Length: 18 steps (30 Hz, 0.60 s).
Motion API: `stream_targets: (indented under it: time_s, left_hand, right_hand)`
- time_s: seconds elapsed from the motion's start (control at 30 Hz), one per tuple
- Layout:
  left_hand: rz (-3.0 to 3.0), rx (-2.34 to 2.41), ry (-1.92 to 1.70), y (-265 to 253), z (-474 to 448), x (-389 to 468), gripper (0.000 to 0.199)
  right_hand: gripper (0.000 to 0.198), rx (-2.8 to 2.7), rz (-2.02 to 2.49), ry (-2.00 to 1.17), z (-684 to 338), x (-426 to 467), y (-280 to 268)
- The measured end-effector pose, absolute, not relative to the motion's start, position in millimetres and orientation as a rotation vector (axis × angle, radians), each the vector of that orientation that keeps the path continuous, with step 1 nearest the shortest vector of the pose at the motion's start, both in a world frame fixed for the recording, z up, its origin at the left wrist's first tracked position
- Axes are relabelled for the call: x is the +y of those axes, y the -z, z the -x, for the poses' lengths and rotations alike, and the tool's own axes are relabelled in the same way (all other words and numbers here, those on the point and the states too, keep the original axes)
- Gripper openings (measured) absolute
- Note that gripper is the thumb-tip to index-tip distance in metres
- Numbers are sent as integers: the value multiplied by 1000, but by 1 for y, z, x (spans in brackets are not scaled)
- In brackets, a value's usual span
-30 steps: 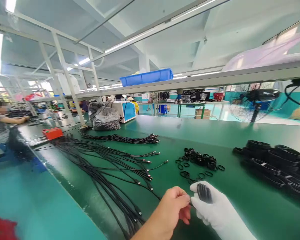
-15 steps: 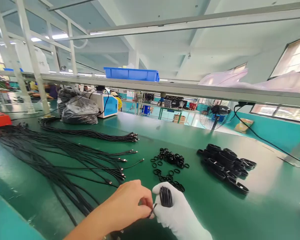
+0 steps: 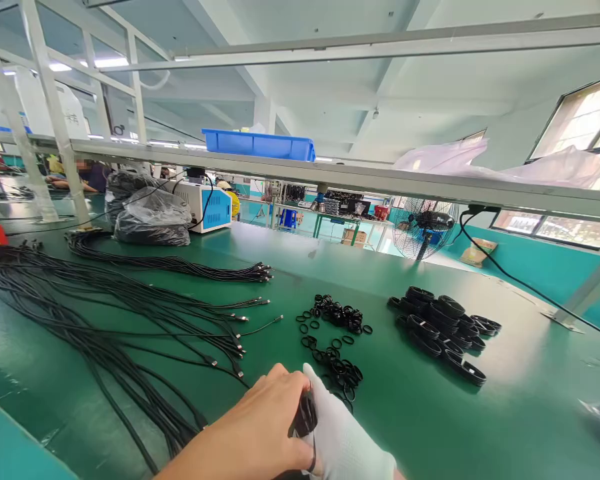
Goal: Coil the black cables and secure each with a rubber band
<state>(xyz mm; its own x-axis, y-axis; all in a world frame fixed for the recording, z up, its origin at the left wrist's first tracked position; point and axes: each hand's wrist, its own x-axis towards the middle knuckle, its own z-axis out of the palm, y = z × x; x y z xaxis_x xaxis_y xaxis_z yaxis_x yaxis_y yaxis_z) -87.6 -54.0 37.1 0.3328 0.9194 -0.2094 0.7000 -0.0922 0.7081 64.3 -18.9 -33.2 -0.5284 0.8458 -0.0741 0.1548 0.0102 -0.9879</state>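
My bare left hand (image 3: 265, 420) is closed at the left side of a coiled black cable (image 3: 306, 415), its fingers bent over the coil's top. Near the left thumb runs a thin black ring (image 3: 314, 453), which looks stretched along the coil. My right hand (image 3: 347, 437), in a white glove, grips the same coil from the right. Both hands meet at the bottom middle of the view and hide most of the coil. Just beyond them lie many loose black rings (image 3: 337, 313) in a scattered pile.
Long black cables (image 3: 125, 320) spread over the left of the green table (image 3: 360, 267). Coiled cables (image 3: 440, 320) are heaped at the right. Behind stand a plastic-wrapped bundle (image 3: 153, 217) and a blue-white machine (image 3: 213, 208). A shelf carrying a blue bin (image 3: 257, 145) crosses above.
My left hand has moved right and up onto the coil, bringing the black ring against it. The coil has turned and is now mostly covered. The view has shifted slightly.
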Motion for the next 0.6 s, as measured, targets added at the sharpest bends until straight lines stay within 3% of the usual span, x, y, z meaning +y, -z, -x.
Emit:
stream_targets:
  time_s: [0.1,0.13,0.2,0.3,0.37,0.43,0.6]
  left_hand:
    - [-1920,1484,-264,-37,90,-43,42]
    - [-1914,1440,-215,-36,94,-37,39]
    - [-1855,1294,-129,-32,107,-24,27]
    - [-1722,1196,-232,-26,123,-14,24]
    - [-1688,1248,-392,-24,124,-20,28]
    - [-1735,1382,-518,-21,115,-36,29]
    - [-2104,1643,-647,-12,77,-82,21]
  right_hand:
    - [117,-1799,1137,-1382,-63,-25,24]
    - [111,-1795,1177,-1341,-61,-26,21]
    - [83,-1705,1284,-1382,-58,-27,14]
    - [43,-1500,1258,-1748,-56,-26,4]
    - [39,-1408,1099,-2017,-56,-25,-1]
    - [41,-1347,1029,-2096,-58,-24,-2]
    - [37,-1546,1058,-1686,-70,-23,-4]
